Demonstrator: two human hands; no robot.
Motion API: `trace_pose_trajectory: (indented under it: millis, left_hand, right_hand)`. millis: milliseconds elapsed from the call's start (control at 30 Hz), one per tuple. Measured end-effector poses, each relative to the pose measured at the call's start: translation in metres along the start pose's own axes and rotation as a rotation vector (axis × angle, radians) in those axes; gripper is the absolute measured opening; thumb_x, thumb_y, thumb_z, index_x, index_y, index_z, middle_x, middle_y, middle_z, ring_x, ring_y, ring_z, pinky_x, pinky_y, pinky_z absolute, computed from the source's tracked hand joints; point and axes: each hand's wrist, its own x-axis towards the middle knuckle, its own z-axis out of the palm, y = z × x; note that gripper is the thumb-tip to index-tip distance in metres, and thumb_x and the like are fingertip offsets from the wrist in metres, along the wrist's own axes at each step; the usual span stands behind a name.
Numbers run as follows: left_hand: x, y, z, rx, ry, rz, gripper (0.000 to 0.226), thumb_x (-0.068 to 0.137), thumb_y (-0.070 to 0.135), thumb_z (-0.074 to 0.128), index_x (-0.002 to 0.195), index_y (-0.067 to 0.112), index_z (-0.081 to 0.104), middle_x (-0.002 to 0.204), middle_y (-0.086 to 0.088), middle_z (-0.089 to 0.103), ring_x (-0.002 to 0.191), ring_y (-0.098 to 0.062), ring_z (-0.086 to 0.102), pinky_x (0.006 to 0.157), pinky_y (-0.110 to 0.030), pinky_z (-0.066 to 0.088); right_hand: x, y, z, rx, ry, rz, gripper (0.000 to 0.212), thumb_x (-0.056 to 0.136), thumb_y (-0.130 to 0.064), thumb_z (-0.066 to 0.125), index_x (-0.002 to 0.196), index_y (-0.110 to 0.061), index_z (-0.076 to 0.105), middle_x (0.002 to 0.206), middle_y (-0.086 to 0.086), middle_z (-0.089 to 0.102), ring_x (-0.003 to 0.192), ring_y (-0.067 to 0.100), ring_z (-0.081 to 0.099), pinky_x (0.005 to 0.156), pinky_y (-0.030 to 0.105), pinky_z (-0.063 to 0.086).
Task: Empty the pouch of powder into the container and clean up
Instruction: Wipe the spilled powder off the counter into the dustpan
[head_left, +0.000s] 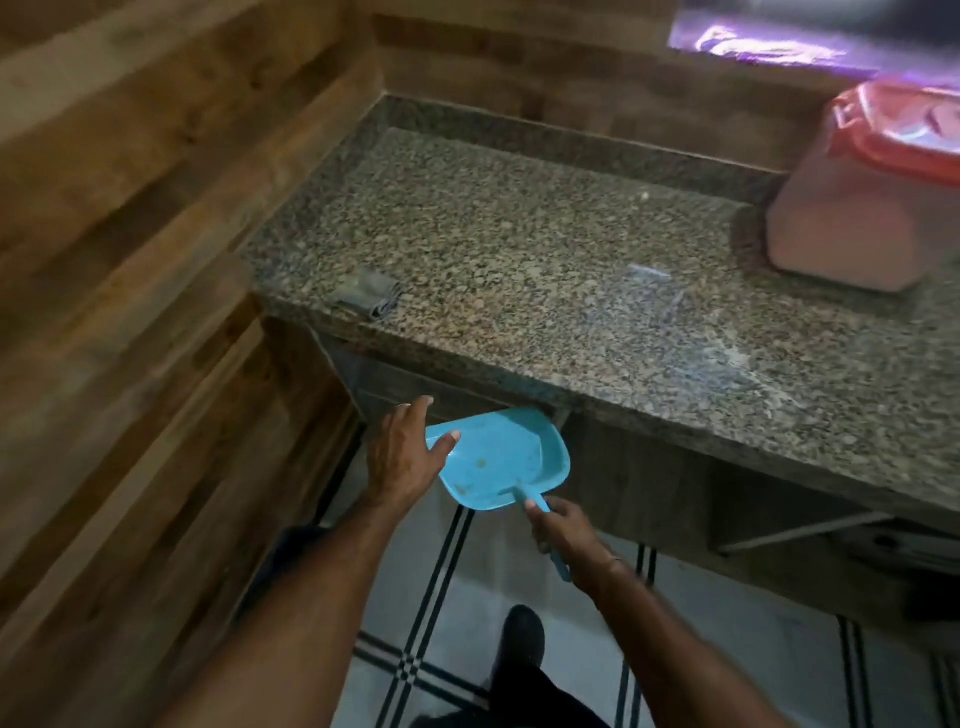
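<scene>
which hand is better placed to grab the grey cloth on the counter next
Left. The left hand is open at the left rim of the dustpan, just below the grey cloth on the counter. The right hand grips the dustpan handle, so it is busy.

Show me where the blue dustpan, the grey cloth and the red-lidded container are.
blue dustpan (498, 460): head view, middle of the pan's tray.
grey cloth (371, 296): head view, centre of the folded cloth.
red-lidded container (852, 228): head view, its front wall below the lid.
</scene>
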Motion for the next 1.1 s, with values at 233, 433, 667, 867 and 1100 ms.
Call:
trace_pose_trajectory:
  millis: [233,433,667,867,1100]
  left_hand:
    - [0.055,0.039,0.009,0.004,-0.026,0.032,0.072,0.093,0.05,0.066,0.15,0.013,0.044,0.146,-0.015,0.051,0.135,-0.034,0.047,0.106,-0.042,0.041]
    - [0.123,0.044,0.012,0.046,-0.036,0.06,0.072,0.094,0.052,0.063,0.149,0.01,0.043,0.145,-0.019,0.047,0.134,-0.037,0.044,0.104,-0.048,0.043]
    - [0.241,0.031,-0.015,0.227,0.178,-0.114,0.064,0.092,0.053,0.062,0.139,0.012,0.05,0.144,-0.022,0.043,0.133,-0.041,0.039,0.106,-0.053,0.036]
    - [0.3,-0.014,-0.02,0.302,0.109,-0.263,0.047,0.095,0.042,0.061,0.139,0.029,0.052,0.144,-0.02,0.035,0.128,-0.043,0.037,0.107,-0.055,0.034]
    - [0.302,-0.041,-0.011,0.099,0.19,-0.077,0.056,0.086,0.012,0.074,0.137,0.009,0.049,0.136,-0.021,0.051,0.123,-0.042,0.05,0.1,-0.052,0.044]
  right_hand:
    - [0.028,-0.021,-0.02,0.025,0.016,-0.028,0.026,0.103,-0.023,0.059,0.103,0.002,0.066,0.07,0.004,0.051,0.055,0.008,0.045,0.048,0.019,0.039]
    - [0.044,-0.024,-0.033,0.042,0.015,-0.039,0.028,0.101,-0.027,0.063,0.104,0.0,0.068,0.071,0.001,0.056,0.059,0.008,0.049,0.053,0.021,0.042]
    - [0.071,-0.039,-0.022,0.016,0.046,-0.023,0.022,0.101,-0.031,0.063,0.101,-0.01,0.069,0.074,-0.002,0.058,0.061,0.006,0.051,0.056,0.021,0.046]
    - [0.091,-0.061,-0.002,0.018,0.073,-0.023,0.018,0.102,-0.029,0.062,0.086,-0.023,0.065,0.067,-0.006,0.055,0.058,0.006,0.049,0.054,0.021,0.043]
    - [0.084,-0.05,0.013,0.099,0.104,0.052,0.019,0.103,-0.026,0.062,0.1,-0.008,0.066,0.071,-0.002,0.053,0.058,0.005,0.048,0.055,0.02,0.043]
